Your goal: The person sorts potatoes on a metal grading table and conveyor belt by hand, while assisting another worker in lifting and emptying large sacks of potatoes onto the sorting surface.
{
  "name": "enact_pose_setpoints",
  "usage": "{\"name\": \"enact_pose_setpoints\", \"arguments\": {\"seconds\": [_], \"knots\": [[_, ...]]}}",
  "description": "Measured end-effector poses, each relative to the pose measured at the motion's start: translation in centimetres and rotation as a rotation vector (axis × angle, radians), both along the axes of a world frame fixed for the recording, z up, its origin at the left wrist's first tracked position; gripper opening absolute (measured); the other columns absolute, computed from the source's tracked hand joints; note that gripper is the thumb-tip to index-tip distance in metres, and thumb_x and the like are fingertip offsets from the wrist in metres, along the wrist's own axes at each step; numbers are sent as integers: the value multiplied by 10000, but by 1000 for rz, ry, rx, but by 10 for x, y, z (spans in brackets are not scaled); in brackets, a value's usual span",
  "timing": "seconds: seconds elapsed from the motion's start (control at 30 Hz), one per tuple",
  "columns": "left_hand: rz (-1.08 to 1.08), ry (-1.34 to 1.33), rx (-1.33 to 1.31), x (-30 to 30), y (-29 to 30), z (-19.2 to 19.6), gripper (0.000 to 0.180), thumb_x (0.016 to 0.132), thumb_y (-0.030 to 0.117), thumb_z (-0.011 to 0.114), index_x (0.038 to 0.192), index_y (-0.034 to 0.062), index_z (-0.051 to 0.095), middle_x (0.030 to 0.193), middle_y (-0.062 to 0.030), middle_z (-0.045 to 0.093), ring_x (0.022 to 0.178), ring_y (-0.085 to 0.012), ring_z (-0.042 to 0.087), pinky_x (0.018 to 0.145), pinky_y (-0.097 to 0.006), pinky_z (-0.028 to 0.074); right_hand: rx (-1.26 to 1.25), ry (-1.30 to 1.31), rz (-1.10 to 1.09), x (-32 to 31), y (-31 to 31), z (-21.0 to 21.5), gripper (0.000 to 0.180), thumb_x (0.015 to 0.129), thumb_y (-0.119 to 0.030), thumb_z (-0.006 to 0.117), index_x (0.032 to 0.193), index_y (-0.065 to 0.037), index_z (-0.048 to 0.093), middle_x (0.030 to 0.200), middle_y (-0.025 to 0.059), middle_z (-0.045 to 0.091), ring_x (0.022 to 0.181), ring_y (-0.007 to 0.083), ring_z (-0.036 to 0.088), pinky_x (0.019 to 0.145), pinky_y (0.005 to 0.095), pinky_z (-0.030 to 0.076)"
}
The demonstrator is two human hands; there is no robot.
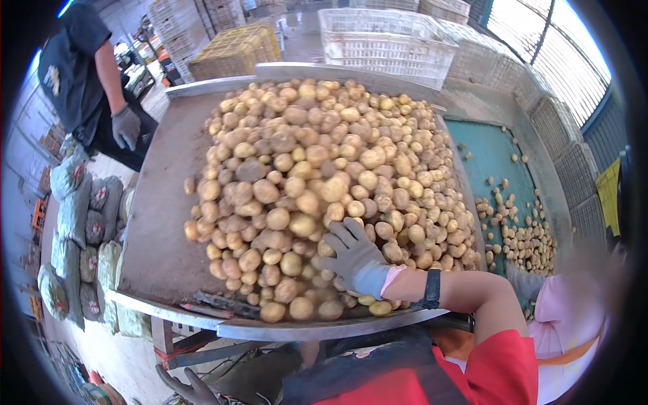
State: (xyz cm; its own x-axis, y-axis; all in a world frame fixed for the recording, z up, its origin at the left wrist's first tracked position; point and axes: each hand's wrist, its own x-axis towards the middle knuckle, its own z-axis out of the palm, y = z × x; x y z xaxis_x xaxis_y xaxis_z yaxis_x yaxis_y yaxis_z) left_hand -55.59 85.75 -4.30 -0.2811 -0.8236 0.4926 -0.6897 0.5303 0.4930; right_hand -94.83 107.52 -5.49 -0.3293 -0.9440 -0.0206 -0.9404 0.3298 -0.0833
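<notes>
A large heap of potatoes (290,182), yellow and brown with soil on some, covers most of a metal-edged sorting table (162,202). My right hand (354,256), in a grey glove, reaches in from the lower right and rests on the near side of the heap. Its fingers are spread over the potatoes, gripping none that I can see. Down below the table's front edge at the lower left hangs my left hand (185,386), also gloved, its fingers apart and holding nothing visible. Dark stick-like pieces (226,305) lie at the table's front edge, left of the potatoes.
At right, a green-bottomed trough (493,155) holds more potatoes, with a co-worker in pink (567,304) beside it. Another person in dark clothes (81,81) stands far left. White crates (385,44) and a yellow crate (236,50) stand behind; filled sacks (74,216) line the left.
</notes>
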Motion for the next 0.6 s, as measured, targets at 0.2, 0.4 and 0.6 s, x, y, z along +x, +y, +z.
{"name": "enact_pose_setpoints", "arguments": {"seconds": [0.2,0.4,0.6], "knots": [[-367,213,200,-101,0,26,560,949,117,436,1463,44,227,1481,-129,289,1330,-275,322,1097,-425,260,-42,23,-280,-57,73,-40,268,865,-266,512,1078,-216,665,1413,91,417,1370,362,238,1136,527,91],[-731,42,639,-227,-1,56,711,853,-9,475,1467,-7,116,1447,-247,278,1301,-329,375,1057,-429,332,137,-78,-487,-100,145,-37,383,843,-286,572,1226,-291,571,1512,97,259,1406,372,161,1144,525,56],[-962,-340,491,-323,-4,25,1051,739,226,773,1474,19,51,1440,-276,232,1259,-339,421,968,-410,441,240,-296,-896,-166,252,-95,706,726,-412,687,1357,-266,407,1497,189,218,1409,372,140,1135,522,103]]}}
